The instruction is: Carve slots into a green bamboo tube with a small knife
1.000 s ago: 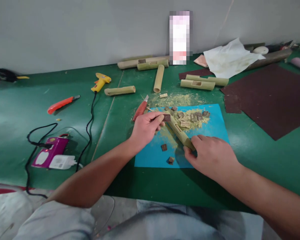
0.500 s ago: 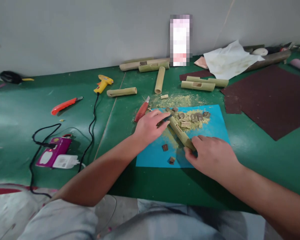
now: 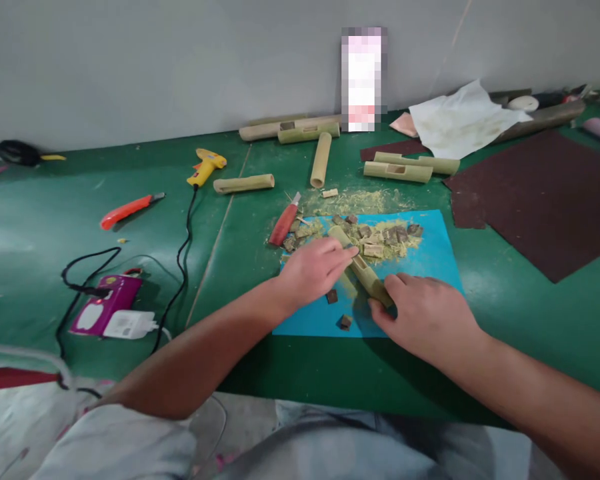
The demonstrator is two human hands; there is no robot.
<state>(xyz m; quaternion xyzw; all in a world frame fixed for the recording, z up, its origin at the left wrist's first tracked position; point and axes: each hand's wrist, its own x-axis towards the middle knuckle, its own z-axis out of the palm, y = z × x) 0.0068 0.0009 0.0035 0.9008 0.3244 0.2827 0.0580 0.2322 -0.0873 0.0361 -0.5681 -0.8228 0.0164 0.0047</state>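
Observation:
On a blue sheet (image 3: pixel 305 322) lies a bamboo tube (image 3: pixel 376 285) with a rectangular slot cut in its upper side. My right hand (image 3: pixel 425 313) grips its near end, thumb on one side and fingers on the other. Over the slot, my left hand (image 3: pixel 316 270) pinches a small dark piece that looks like folded sandpaper, mostly hidden by the fingertips. Small dark squares (image 3: pixel 346 323) lie near the left hand. Beyond the tube are pale green dust and several small cut pieces (image 3: pixel 373 251). A red-handled knife (image 3: pixel 283 225) rests at the sheet's left edge.
More bamboo tubes (image 3: pixel 320 160) lie farther back, below a phone (image 3: pixel 364 80) leaning on the wall. Dark brown sheets (image 3: pixel 545 207) and white paper (image 3: pixel 465 120) are at right. Leftward are a yellow glue gun (image 3: pixel 207 167), an orange cutter (image 3: pixel 127 212) and a purple power strip (image 3: pixel 111 303).
My left hand has moved from the tube's far end toward me along it, to the slot, uncovering the far end. The right hand keeps its grip on the near end.

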